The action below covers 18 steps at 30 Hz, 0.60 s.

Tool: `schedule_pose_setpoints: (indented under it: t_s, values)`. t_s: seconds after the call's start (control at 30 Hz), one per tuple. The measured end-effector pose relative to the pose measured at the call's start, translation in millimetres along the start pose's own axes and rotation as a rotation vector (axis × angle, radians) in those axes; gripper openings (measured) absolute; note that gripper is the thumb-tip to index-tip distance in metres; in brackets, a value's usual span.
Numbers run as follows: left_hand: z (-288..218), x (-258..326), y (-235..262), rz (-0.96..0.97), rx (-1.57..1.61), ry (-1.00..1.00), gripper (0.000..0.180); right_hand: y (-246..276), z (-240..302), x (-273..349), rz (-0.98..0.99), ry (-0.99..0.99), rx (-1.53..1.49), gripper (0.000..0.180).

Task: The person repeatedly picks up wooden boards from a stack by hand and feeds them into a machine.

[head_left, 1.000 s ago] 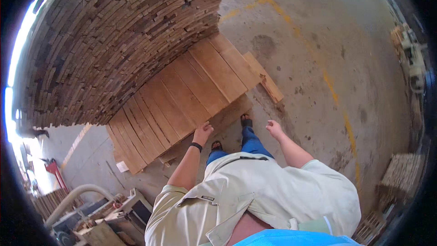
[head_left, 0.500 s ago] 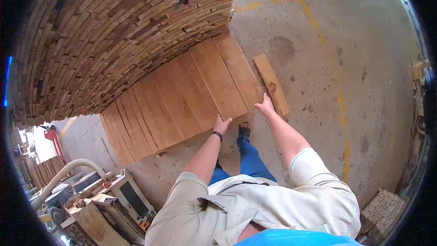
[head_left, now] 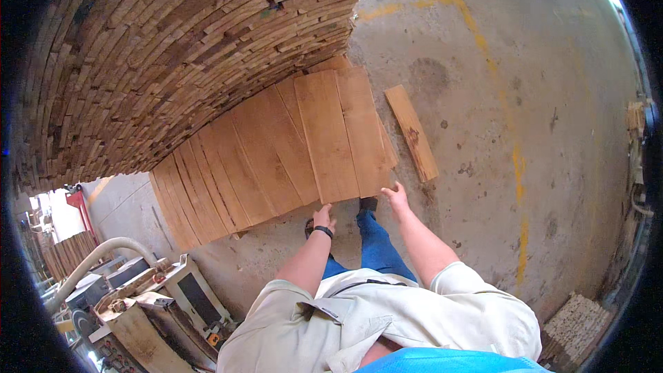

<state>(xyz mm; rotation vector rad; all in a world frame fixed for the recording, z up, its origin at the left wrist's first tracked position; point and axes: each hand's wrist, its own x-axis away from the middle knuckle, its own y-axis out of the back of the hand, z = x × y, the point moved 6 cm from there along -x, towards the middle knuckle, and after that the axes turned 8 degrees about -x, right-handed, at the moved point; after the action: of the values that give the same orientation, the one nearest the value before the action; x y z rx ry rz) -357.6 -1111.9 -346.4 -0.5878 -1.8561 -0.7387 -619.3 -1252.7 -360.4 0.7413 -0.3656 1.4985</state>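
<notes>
Two wide brown boards (head_left: 340, 135) lie side by side, skewed over a row of similar planks (head_left: 259, 145) at the foot of a tall wood stack. My left hand (head_left: 323, 217), with a dark band on its wrist, is at the near left corner of the pair. Its fingers look apart, and the thumb is close to the board end. My right hand (head_left: 396, 199) is by the near right corner, thumb and fingers spread. Whether either hand touches the wood is hard to see. Neither hand is visibly wrapped around a board.
The tall stack of boards (head_left: 186, 62) rises at the left. A single narrow plank (head_left: 412, 132) lies on the concrete floor to the right. A yellow floor line (head_left: 519, 173) runs farther right. A machine (head_left: 166, 304) with a pale hose (head_left: 103, 262) stands at the lower left.
Two boards from the row's right end have slid toward me and left, turning a little and exposing wood behind them. Both hands have moved nearer to my body.
</notes>
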Motion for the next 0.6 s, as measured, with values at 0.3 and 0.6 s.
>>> schedule_pose_setpoints:
  t_s: [0.3, 0.6]
  values:
    - [-12.0, -17.0, -13.3, 0.461, 0.642, 0.109, 0.04, -57.3, 11.4, 40.6, 0.112, -0.481, -0.906, 0.036]
    - [-89.5, 36.4, 130.5, 0.591, 0.352, -0.21, 0.03, -59.7, 57.7, 119.3, 0.383, -0.238, -0.777, 0.03]
